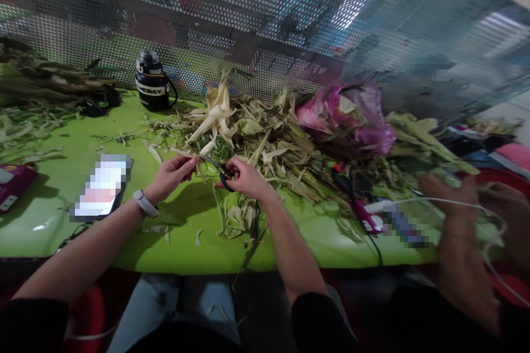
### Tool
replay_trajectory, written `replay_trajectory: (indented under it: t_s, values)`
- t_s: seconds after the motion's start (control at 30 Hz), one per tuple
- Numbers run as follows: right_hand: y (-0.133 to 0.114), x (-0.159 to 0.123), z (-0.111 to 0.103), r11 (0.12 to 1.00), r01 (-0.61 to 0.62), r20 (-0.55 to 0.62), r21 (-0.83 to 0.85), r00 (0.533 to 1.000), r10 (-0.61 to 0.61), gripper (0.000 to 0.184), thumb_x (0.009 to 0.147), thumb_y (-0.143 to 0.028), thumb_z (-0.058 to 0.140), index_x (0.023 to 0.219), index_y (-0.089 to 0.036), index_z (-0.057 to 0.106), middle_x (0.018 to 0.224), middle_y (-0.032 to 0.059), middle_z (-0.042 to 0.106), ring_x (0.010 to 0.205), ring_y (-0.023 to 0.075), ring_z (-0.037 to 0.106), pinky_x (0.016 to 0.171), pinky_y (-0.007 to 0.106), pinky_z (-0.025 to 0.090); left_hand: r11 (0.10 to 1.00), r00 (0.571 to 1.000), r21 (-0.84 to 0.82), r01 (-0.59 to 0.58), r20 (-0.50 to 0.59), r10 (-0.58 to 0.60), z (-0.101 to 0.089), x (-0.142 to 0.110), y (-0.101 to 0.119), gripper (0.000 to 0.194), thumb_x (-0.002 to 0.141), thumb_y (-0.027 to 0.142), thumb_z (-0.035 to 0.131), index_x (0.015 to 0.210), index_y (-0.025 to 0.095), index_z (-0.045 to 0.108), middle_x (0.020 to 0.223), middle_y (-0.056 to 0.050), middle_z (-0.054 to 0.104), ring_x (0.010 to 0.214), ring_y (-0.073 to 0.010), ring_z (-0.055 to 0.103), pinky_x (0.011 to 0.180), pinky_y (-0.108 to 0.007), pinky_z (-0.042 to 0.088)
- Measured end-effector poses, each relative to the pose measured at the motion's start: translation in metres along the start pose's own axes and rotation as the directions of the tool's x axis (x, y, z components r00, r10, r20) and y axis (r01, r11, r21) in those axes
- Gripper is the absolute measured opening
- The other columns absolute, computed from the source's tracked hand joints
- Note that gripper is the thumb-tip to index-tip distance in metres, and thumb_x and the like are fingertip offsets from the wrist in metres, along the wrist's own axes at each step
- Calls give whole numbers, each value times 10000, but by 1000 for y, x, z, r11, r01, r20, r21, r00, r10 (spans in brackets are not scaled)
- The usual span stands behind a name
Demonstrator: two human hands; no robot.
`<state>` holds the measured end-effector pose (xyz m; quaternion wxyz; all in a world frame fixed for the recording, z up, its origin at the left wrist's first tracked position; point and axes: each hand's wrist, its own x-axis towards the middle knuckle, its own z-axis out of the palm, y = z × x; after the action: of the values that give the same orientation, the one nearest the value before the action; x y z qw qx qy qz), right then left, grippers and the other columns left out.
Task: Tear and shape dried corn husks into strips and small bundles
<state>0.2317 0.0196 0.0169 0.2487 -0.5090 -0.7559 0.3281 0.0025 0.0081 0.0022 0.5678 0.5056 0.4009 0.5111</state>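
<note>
My right hand [246, 178] has its fingers in the handles of a pair of dark scissors [224, 178], whose blades point up and left. Facing it, my left hand [176, 172] pinches a thin pale husk strip [182, 153] close to the blade tips. The strip's exact ends are hard to make out. Just beyond both hands lie a splayed cream corn husk [219, 113] and a pile of dry husks [290, 149]. Husk scraps [240, 215] lie on the green tabletop [182, 248] below the scissors.
A dark bottle [152, 81] stands behind my left hand, with a blurred phone [102, 187] nearer me. A pink plastic bag [351, 116] sits in the husks. At right, a co-worker's hands [451, 193] work beside a white cable [434, 200]. A perforated metal screen [248, 27] borders the table.
</note>
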Motion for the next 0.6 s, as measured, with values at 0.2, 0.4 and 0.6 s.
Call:
replay_trajectory:
  t_s: [0.2, 0.4, 0.6]
  values:
    - [0, 0, -2, 1000, 18, 49, 20, 999, -19, 396, 621, -444, 751, 817, -206, 503, 701, -51, 513, 604, 102, 427, 538, 221, 309, 998, 999, 65, 3, 37, -5, -1, -1, 2, 328, 740, 461, 739, 862, 157, 723, 622, -4, 585, 506, -75, 445, 475, -209, 356]
    - [3, -1, -1, 996, 2, 138, 94, 990, -15, 400, 644, -460, 747, 753, -212, 453, 659, -61, 482, 590, 99, 420, 532, 216, 313, 993, 999, 120, -10, 43, 5, -2, -1, 1, 323, 753, 473, 725, 843, 162, 719, 611, 2, 570, 505, -77, 436, 471, -212, 345]
    - [2, -1, -1, 996, 3, 121, 87, 993, -14, 438, 638, -505, 752, 716, -213, 435, 644, -63, 458, 572, 94, 399, 526, 219, 300, 995, 999, 99, -23, 24, 21, -1, 0, -1, 328, 736, 483, 737, 827, 169, 706, 603, 9, 563, 498, -76, 428, 468, -215, 338]
